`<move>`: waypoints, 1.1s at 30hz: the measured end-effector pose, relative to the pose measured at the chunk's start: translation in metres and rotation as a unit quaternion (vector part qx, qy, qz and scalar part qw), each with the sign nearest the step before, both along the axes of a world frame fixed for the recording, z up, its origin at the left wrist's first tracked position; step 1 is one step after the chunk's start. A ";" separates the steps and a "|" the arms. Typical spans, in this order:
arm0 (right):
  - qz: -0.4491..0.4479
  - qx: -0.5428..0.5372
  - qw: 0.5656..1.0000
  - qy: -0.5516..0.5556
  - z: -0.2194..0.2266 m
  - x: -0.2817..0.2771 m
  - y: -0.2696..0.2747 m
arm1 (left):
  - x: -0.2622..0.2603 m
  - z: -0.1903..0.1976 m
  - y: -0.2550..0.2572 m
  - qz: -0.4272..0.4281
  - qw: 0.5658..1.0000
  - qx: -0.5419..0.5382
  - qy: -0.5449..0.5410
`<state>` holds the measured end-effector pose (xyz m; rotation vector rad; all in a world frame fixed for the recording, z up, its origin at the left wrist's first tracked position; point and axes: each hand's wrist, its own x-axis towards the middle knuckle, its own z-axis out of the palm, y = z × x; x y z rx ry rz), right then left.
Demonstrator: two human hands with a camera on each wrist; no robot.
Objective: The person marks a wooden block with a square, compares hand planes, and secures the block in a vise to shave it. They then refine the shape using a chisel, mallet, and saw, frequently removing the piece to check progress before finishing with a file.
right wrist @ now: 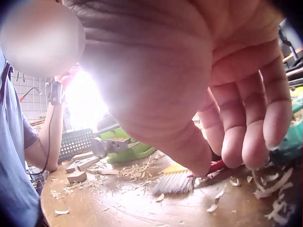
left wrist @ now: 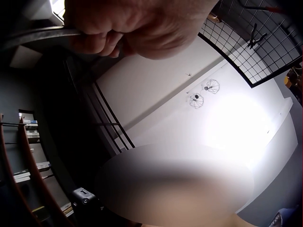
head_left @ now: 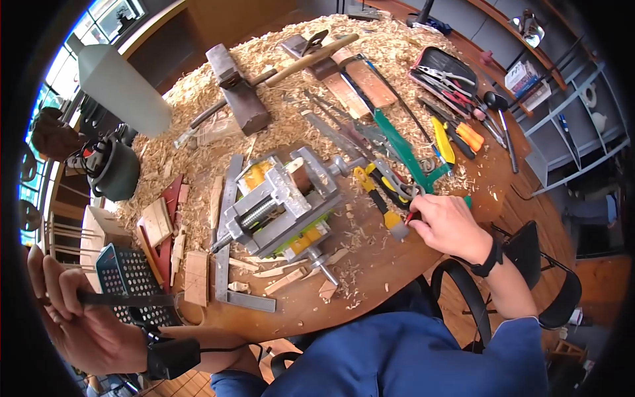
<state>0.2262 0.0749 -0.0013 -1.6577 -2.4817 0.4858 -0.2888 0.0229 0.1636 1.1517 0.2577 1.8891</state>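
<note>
My left hand (head_left: 99, 331) is raised at the far left, its fingers curled round a flat dark metal strip (head_left: 126, 299). The strip's thin edge (left wrist: 42, 35) also shows beside the left hand (left wrist: 142, 28) in the left wrist view. Low over the table's right side, my right hand (head_left: 450, 225) pinches a small red-handled tool (head_left: 412, 217) between thumb and fingertips; most of it is hidden. The tool's red handle (right wrist: 214, 167) lies close to the tabletop. A brush (head_left: 395, 223) with grey bristles rests just left of these fingertips.
A metal vise (head_left: 281, 205) stands mid-table. Wood shavings (head_left: 278, 86) cover the back, around wooden planes (head_left: 238, 92) and a mallet (head_left: 311, 59). Near the right hand lie a green-handled saw (head_left: 403, 149) and orange screwdrivers (head_left: 469, 137). A metal square (head_left: 245, 301) lies by the front edge.
</note>
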 end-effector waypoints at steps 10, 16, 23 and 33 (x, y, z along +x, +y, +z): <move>0.016 0.013 0.999 0.040 -0.015 0.012 0.001 | -0.012 -0.007 -0.001 0.100 0.989 0.041 0.104; 0.021 0.006 0.993 0.115 -0.022 0.021 0.001 | -0.009 0.008 -0.008 0.388 0.909 -0.061 0.138; -0.018 0.030 0.966 0.257 -0.006 0.048 0.008 | 0.005 0.025 -0.013 0.512 0.827 -0.194 0.128; -0.396 0.169 0.893 -0.130 -0.070 0.344 0.109 | 0.045 0.027 -0.023 0.228 0.969 -0.087 0.040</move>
